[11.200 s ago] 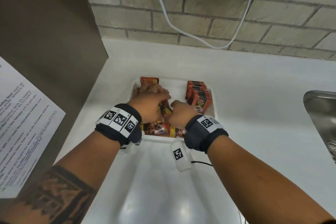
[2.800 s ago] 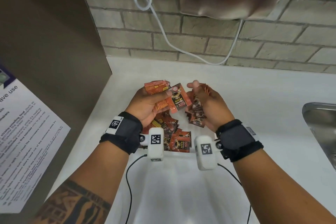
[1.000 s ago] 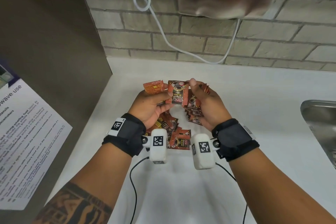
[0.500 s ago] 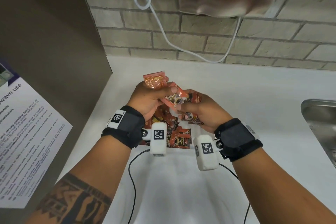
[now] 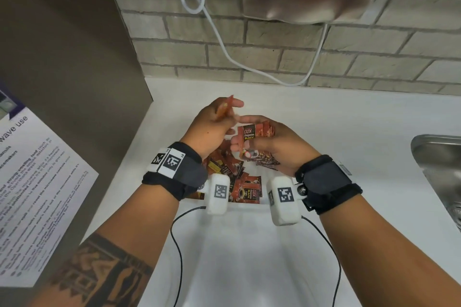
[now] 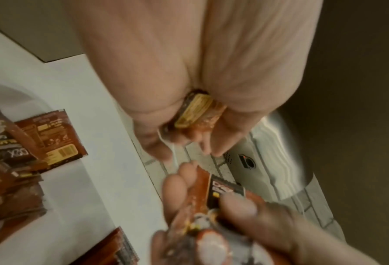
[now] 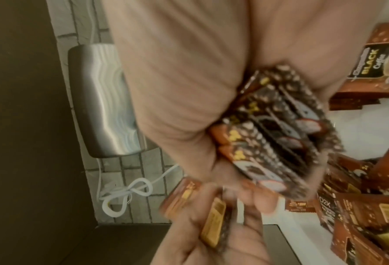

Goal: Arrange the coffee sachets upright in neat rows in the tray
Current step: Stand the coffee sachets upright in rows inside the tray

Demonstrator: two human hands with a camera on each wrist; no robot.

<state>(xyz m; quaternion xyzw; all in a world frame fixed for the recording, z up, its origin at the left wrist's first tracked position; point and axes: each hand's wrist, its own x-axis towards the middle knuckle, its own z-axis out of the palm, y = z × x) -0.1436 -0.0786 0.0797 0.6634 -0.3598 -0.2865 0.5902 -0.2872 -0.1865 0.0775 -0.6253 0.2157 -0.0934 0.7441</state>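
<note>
From the head view, I am holding a stack of sachets (image 5: 254, 136) in my right hand (image 5: 277, 147), its fingers clamped round it above the tray (image 5: 249, 204), long axis running away from me. My left hand (image 5: 212, 127) is pinching another sachet (image 5: 224, 109) on edge.

From the left wrist, that pinch is looking shallow; it could slip.

From the right wrist, the stack is fanning, so it might spill onto the loose sachets (image 7: 359, 220).

You wear black fabric wrist straps (image 5: 326, 182) with square-coded white tags, white corded camera pods (image 5: 218, 193), and a dark patterned left-forearm tattoo (image 5: 99, 269).
</note>
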